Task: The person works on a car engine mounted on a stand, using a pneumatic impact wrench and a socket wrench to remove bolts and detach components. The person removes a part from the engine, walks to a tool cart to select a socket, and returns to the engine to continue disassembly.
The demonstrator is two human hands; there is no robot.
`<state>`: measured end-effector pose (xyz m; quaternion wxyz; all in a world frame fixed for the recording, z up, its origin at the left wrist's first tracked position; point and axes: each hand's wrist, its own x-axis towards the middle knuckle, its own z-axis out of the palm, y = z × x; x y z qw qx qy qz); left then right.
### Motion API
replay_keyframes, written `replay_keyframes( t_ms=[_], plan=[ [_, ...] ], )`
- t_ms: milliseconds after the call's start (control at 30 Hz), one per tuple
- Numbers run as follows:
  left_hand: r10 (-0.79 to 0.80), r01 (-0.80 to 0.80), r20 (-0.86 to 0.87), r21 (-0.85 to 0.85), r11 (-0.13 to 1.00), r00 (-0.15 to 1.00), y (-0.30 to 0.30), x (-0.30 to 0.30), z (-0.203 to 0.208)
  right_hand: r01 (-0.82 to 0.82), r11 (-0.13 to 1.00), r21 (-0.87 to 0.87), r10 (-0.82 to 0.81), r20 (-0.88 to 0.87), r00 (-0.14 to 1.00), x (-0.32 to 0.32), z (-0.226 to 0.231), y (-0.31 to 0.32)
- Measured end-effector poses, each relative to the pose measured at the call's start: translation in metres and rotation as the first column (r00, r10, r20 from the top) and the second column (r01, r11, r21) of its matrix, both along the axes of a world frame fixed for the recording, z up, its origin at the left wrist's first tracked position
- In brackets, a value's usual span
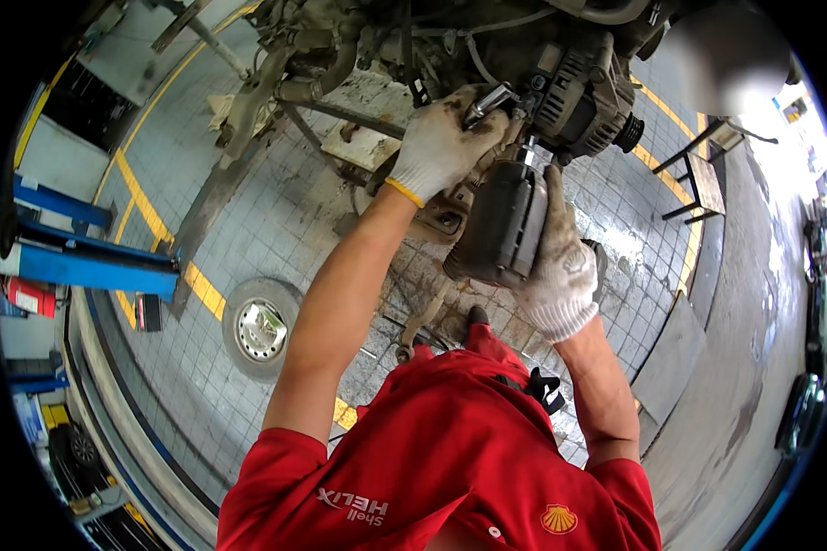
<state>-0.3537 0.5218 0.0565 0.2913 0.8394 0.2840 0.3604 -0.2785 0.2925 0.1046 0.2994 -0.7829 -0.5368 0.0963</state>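
My left hand (446,138), in a stained white knit glove with a yellow cuff, is closed on a chrome socket wrench (489,104). The tool's far end meets the side of a finned alternator (574,96). In my right hand (560,275), also gloved, is a dark impact wrench (498,225), its body pointing up and away from me. A shiny socket (527,151) on its nose sits just below the alternator, close to its lower edge; whether they touch I cannot tell. The alternator's ribbed black pulley (629,134) faces right.
Greasy engine parts and hoses (340,55) fill the far side above a tiled floor. A wheel (260,329) lies at the left, near a blue lift arm (97,266). To the right stands a small wooden stool (703,184). A dark, blurred shape (730,60) appears at the upper right.
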Motion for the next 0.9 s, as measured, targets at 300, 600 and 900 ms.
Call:
replay_keyframes(
  t_ms=[300, 600, 900],
  plan=[
    [-0.291, 0.250, -0.063, -0.358, 0.900, 0.955, 0.027, -0.011, 0.044, 0.171, 0.978, -0.115, -0.148, 0.186, 0.971, -0.008, -0.016, 0.039],
    [-0.269, 0.179, -0.242, -0.338, 0.924, 0.932, 0.030, -0.009, 0.052, 0.221, 0.972, -0.078, -0.209, 0.141, 0.968, -0.014, -0.019, 0.049],
    [-0.302, 0.200, -0.235, -0.376, 0.905, 0.924, 0.030, -0.012, 0.051, 0.174, 0.985, 0.015, -0.173, -0.050, 0.984, -0.012, -0.030, 0.052]
  ],
)
